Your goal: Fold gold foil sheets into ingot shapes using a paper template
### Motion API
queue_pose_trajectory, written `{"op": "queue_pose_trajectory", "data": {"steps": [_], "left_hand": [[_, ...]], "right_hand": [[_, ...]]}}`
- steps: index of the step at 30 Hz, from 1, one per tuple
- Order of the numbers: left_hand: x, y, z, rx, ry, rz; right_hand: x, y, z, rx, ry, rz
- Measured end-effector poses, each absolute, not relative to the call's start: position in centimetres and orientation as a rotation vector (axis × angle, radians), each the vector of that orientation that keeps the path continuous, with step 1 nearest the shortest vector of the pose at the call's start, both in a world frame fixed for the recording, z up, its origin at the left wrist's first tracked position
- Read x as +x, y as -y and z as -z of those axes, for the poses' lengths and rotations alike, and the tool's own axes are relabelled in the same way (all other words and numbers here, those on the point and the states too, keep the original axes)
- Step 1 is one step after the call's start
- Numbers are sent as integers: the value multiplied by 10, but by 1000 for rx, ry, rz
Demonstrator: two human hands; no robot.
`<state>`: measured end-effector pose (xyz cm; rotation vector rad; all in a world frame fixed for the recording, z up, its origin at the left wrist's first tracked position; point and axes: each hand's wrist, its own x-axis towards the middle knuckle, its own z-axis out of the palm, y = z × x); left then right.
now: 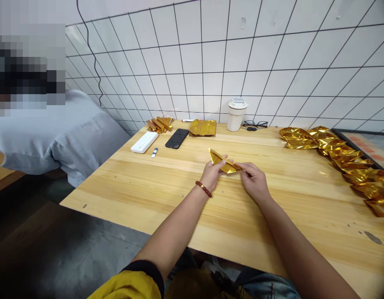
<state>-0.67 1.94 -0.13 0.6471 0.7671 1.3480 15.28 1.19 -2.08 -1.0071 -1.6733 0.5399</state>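
A folded piece of gold foil paper (216, 158) is held just above the middle of the wooden table (148, 187). My left hand (213, 172) grips its middle, thumb on top and fingers behind. At the foil's right end, the fingertips of my right hand (254, 180) pinch the corner. The foil is long and narrow with pointed ends, slanting down to the right. A beaded bracelet (203, 189) circles my left wrist.
Along the back are gold strips (160, 124), a flat gold stack (203, 128), a white cup (236, 115) and glasses (255, 124). A phone (177, 138), white power bank (145, 142) and small tube (154, 153) lie left. Folded gold pieces (347, 160) line the right. A person (64, 133) sits left.
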Motion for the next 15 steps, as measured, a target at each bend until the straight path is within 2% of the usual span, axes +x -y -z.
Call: {"op": "queue_pose_trajectory", "data": {"steps": [7, 15], "left_hand": [[-8, -21, 3, 660, -777, -1354], [-7, -20, 2, 663, -756, -1352]], "right_hand": [[156, -14, 22, -1193, 1406, -856], [154, -15, 24, -1204, 1523, -817]]}}
